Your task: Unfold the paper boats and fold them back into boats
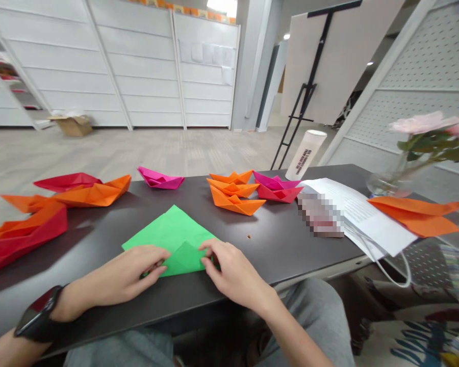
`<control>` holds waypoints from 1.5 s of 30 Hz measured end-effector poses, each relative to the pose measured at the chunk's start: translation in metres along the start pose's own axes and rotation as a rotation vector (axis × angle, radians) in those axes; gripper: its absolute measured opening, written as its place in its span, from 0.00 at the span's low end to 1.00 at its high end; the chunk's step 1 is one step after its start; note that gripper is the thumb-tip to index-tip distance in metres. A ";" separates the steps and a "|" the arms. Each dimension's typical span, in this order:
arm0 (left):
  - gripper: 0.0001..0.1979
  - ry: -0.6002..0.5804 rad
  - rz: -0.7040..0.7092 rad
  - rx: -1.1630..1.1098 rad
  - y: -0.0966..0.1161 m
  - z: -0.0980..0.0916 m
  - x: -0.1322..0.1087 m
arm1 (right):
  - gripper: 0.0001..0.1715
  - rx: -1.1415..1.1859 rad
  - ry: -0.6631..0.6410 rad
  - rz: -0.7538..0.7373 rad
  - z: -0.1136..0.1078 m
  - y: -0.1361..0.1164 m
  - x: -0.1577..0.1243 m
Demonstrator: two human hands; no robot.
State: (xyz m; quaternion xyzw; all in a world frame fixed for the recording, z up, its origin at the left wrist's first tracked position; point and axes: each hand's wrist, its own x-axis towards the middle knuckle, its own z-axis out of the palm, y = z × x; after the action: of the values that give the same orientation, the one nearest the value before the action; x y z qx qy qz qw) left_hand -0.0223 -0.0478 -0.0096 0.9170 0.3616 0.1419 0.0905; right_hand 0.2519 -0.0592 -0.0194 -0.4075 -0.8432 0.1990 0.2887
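Observation:
A green sheet of paper (172, 227) lies on the dark table (279, 244), with its near corner folded up into a small triangle (185, 257). At the sheet's left near edge, my left hand (126, 272) pinches the paper between thumb and fingers; a black band is on that wrist. On the opposite side my right hand (231, 270) grips the right near edge, its fingertips curled on the paper. The far corner of the sheet is not touched by either hand.
Folded boats stand behind: orange and red ones (95, 192) at left, a magenta one (160, 179), an orange group (235, 196) and a magenta-red pair (277, 187). Rightward are a white cylinder (306, 154), printed papers (390, 229), an orange paper plane (416, 211) and a flower vase (390, 182).

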 end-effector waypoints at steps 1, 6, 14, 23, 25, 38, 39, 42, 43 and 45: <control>0.12 -0.022 -0.023 -0.020 0.000 0.000 0.001 | 0.14 0.018 -0.002 0.008 0.001 0.001 0.000; 0.19 -0.094 -0.053 -0.101 -0.004 0.003 0.003 | 0.17 -0.038 -0.061 -0.037 0.000 0.000 0.000; 0.17 -0.103 0.081 -0.055 -0.003 -0.003 0.008 | 0.14 -0.259 -0.020 -0.005 0.003 -0.008 -0.001; 0.25 -0.253 0.172 -0.073 -0.001 -0.005 0.010 | 0.23 -0.220 -0.102 -0.234 0.006 -0.005 -0.001; 0.27 -0.272 0.166 -0.085 -0.001 -0.004 0.009 | 0.25 -0.185 -0.149 -0.247 0.007 -0.004 -0.001; 0.36 -0.252 0.150 -0.222 -0.019 -0.026 -0.011 | 0.07 -0.148 -0.118 -0.066 0.001 -0.005 0.000; 0.36 -0.251 0.158 -0.224 -0.020 -0.027 -0.012 | 0.07 -0.150 -0.116 -0.069 0.001 -0.006 0.000; 0.44 -0.320 0.200 -0.224 -0.024 -0.029 -0.011 | 0.07 -0.156 -0.091 -0.045 0.001 -0.006 0.000; 0.46 -0.340 0.211 -0.223 -0.025 -0.030 -0.011 | 0.07 -0.161 -0.080 -0.030 0.001 -0.006 0.000; 0.46 -0.349 0.226 -0.226 -0.024 -0.031 -0.008 | 0.06 -0.177 -0.056 -0.007 0.001 -0.007 0.000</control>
State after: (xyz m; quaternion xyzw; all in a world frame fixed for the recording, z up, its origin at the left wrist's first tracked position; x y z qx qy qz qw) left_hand -0.0538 -0.0341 0.0116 0.9462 0.2175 0.0303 0.2374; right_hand 0.2472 -0.0631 -0.0167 -0.4228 -0.8667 0.1341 0.2284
